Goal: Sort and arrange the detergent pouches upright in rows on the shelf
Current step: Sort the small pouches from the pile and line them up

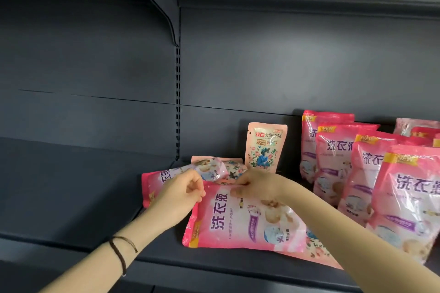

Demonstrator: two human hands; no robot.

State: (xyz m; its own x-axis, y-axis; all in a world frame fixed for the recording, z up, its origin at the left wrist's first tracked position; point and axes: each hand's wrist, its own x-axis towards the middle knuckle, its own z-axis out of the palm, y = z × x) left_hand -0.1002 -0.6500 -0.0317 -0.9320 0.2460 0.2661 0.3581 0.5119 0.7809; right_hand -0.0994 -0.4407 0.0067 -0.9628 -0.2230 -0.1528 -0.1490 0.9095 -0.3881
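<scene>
One dark grey shelf fills most of my feed, and its deck runs well out past the left hand. Off to the far side of the right hand, a row of pink pouches stands upright, four that I can count, one behind the other and overlapping, with the tops of more pink bags showing behind them at the frame edge.

Next in size is the front pouch, pink with purple lettering. It lies flat on its back at the front of the deck, directly under both hands and stretching toward me beneath the right forearm. Both hands are on its far edge. The right hand has its fingers curled over that edge with the thumb on top, pinching it. The left hand has its fingers bent in at the far left corner, and I read that as a pinch too.

A second flat bag, the back pouch, lies under and beyond the left hand, sticking out to that hand's left.

Just beyond the right hand, a small peach pouch stands upright near the back wall. A lying peach pouch sits between the two hands, a little farther back.

A thin dark bracelet circles the left wrist.
</scene>
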